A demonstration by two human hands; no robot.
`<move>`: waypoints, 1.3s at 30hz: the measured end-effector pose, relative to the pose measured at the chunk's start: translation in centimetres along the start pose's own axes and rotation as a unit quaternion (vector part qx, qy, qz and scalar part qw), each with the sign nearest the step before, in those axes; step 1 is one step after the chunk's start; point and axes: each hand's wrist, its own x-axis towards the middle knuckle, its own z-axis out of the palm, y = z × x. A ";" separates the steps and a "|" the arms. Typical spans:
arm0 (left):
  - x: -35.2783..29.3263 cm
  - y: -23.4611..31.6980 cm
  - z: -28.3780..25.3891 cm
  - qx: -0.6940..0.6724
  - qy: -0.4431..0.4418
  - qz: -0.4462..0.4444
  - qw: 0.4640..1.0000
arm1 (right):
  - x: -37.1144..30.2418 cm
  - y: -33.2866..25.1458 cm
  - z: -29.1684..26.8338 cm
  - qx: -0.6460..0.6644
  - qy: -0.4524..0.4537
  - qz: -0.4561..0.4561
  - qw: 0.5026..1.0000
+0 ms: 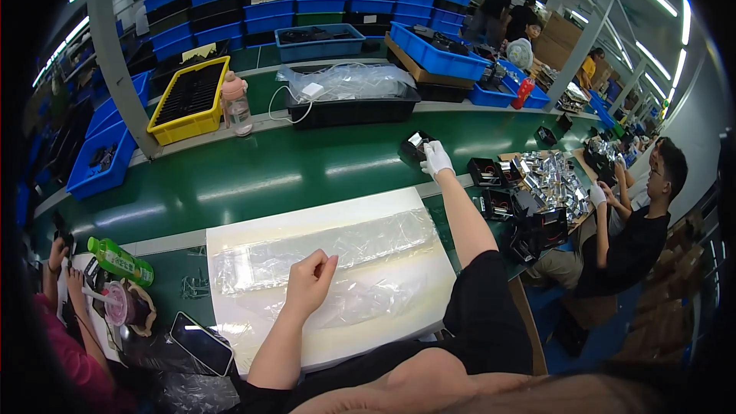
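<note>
My right hand (437,159), in a white glove, reaches out over the green bench with its fingers on a small black box (412,147). Something shiny and silver shows inside that box. Bare and curled into a loose fist, my left hand (313,280) hovers above the white board (368,211) in front of me. Nothing shows in its fingers. Across the board lies clear plastic film (383,241), wrinkled and glossy.
Black boxes (484,172) and a heap of silver foil parts (548,180) lie to the right, beside a seated co-worker (632,234). A phone (201,343), a green bottle (121,261) and a drink cup (126,303) are at left. Behind stand a yellow crate (189,132) and a black tray (353,111).
</note>
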 end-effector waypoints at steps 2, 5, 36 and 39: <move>0.8 0.1 0.8 -0.069 -0.048 -0.009 0.996 | 3.5 2.6 -2.3 -0.156 0.052 -0.105 0.981; -0.4 -0.9 -0.2 -0.338 -0.037 -0.037 0.940 | 1.6 0.6 3.0 -0.297 0.059 -0.136 0.943; 0.1 1.0 0.3 -0.276 -0.049 -0.003 0.960 | -28.9 -9.3 2.2 0.151 -0.243 -0.117 0.951; 0.2 1.3 0.1 -0.232 -0.061 0.014 0.971 | -29.5 -9.5 2.6 0.138 -0.259 -0.107 0.950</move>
